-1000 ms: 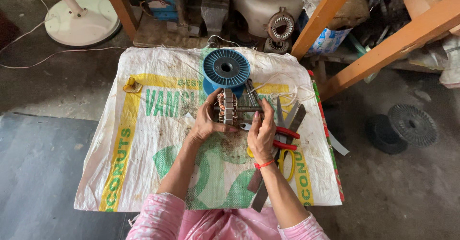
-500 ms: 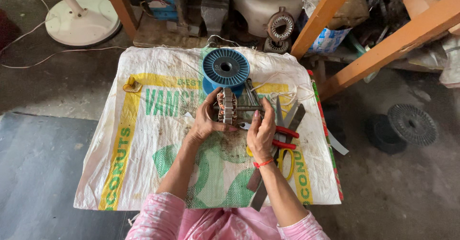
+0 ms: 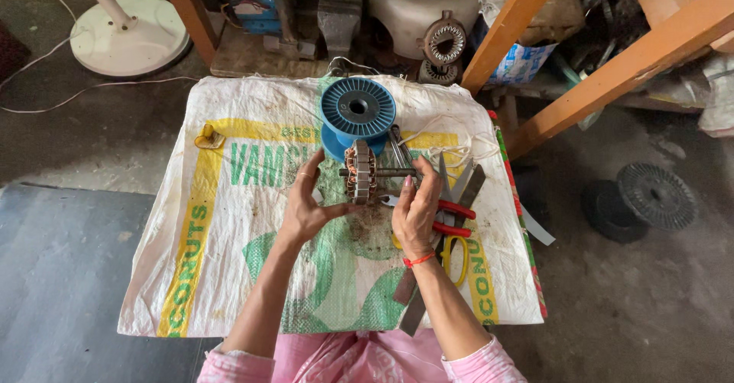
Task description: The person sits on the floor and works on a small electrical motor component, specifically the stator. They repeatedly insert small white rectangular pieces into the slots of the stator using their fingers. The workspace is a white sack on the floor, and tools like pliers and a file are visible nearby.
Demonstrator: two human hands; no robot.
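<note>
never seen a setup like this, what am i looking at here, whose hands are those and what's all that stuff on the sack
There is no machine here: one picture comes from a camera worn on a person's head, looking down at their own two bare hands. The left hand and the right hand together hold a small motor stator with copper windings, a metal shaft through its middle, just above a printed woven sack spread on the floor as a work surface. On the sack behind it lies a blue wire spool. Under the right hand lie red-handled pliers, yellow-handled scissors and some flat metal strips. A black spool sits on the floor to the right.
</note>
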